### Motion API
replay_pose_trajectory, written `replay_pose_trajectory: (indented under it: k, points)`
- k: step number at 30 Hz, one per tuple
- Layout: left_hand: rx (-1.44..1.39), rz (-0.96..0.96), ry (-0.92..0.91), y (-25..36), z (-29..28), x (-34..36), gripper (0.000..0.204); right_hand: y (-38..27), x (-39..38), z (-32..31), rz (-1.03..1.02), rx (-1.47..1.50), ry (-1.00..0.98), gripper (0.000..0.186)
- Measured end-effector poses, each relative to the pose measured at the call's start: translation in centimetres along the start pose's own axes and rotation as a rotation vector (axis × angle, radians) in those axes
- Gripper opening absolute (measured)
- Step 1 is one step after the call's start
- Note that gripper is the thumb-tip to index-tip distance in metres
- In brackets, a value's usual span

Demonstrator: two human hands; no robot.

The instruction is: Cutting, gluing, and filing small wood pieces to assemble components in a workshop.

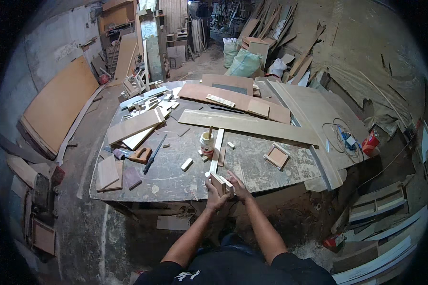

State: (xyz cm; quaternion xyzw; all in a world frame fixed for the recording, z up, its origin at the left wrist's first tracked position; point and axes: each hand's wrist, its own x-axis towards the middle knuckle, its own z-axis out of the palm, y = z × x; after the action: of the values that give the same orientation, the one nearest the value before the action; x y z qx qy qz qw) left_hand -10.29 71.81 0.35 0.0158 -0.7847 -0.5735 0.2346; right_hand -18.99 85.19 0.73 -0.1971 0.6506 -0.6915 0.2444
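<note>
Left hand (215,200), right hand (240,189): fingers clamped on small wooden pieces (218,184) at bench's (252,171) near edge; white jar (206,144) stands beyond.

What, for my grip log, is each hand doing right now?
Left hand: closed, holding wood pieces.
Right hand: holding them from the right side.

Nothing legible, jar label (205,148) too small
</note>
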Motion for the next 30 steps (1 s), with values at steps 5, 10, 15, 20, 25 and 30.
replay_pose_trajectory:
  k: [5, 10, 15, 20, 25, 30]
  points:
    - [-0.489, -0.316, 0.138, -4.3, 0.7, 0.5, 0.088, -1.2, 0.1, 1.7, 0.053, -0.017, -0.022, 0.086]
    - [-0.930, -0.458, 0.135, -4.3, 1.4, 0.8, 0.070, -1.3, -0.2, 0.9, 0.094, -0.003, -0.061, 0.088]
    - [-1.221, -0.528, -0.034, -4.5, 0.7, 1.6, 0.047, -0.8, 0.2, 1.3, 0.030, -0.041, -0.044, 0.073]
    - [-1.290, -0.849, 0.144, 3.5, 0.0, 1.9, 0.054, -0.4, 0.1, 0.3, -0.131, -0.128, -0.020, 0.058]
    - [-1.396, -0.814, 0.098, 2.2, -0.9, 1.8, 0.060, -0.8, 0.8, 0.7, -0.148, -0.215, -0.165, 0.055]
    - [-1.339, -0.784, 0.028, 2.4, -0.3, 2.2, 0.057, 0.0, 0.8, 0.7, -0.080, -0.088, -0.136, 0.054]
